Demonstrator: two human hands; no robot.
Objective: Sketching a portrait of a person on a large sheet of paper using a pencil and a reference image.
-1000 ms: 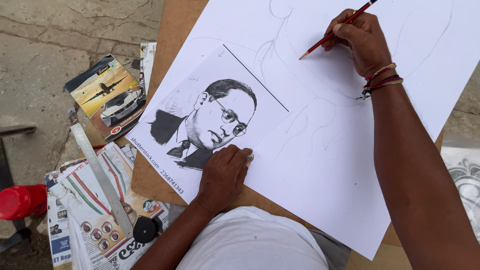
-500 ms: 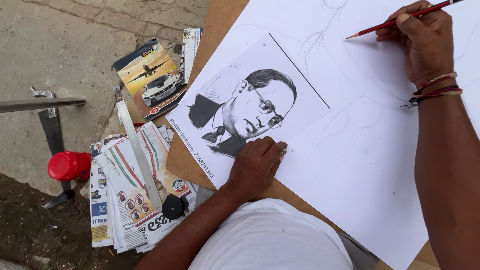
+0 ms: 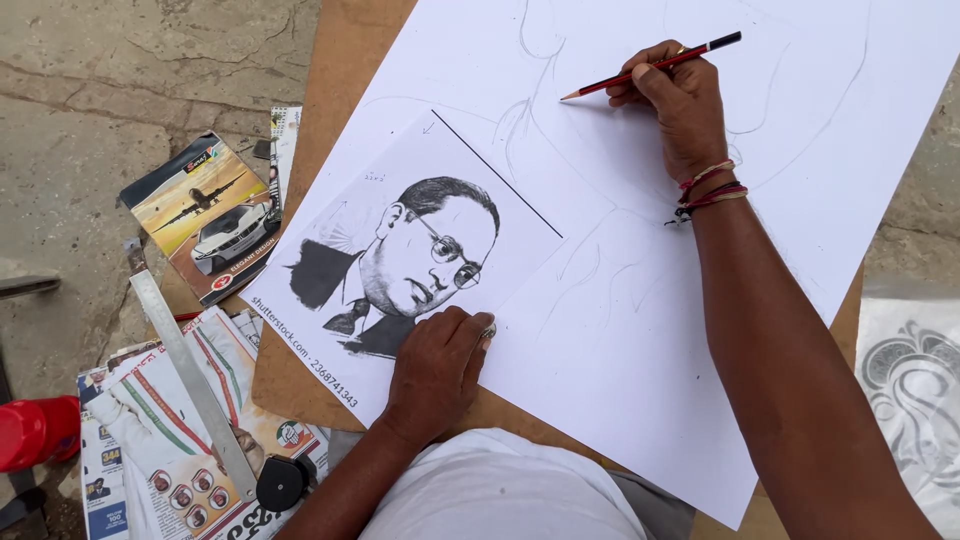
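Two hands at work over one big white drawing sheet (image 3: 640,330), which lies on a brown wooden board (image 3: 345,75) set on rough concrete ground.

Right hand (image 3: 680,110): fingers pinched round a red pencil (image 3: 650,66) w/ black end, held approx. mid-shaft, tip aimed left and just at the paper among faint sketch lines. Coloured thread bands (image 3: 710,190) on the wrist.

Left hand (image 3: 440,365): fingers curled under, knuckles pressing down on the lower edge of a printed b&w portrait (image 3: 410,265) of a man in glasses, suit & tie. Grasping nothing, just pinning the print flat on the sheet.

Handling, as a judgement: pencil is light, stiff, smooth-lacquered; lead point is the fragile bit, so the grip belongs on the shaft, clear of the tip. Sheet and print are thin and floppy, prob. crease or smudge easily; best held flat under a palm or lifted by an edge.

Left of the board: a glossy card w/ a plane and a white car (image 3: 205,215), a metal ruler (image 3: 190,375) lying across spread newspapers (image 3: 150,430), a small black round object (image 3: 282,483) at the ruler's lower end, a red cap-like thing (image 3: 35,432) at the frame edge. Far right, a sheet w/ a grey ornamental design (image 3: 915,390).
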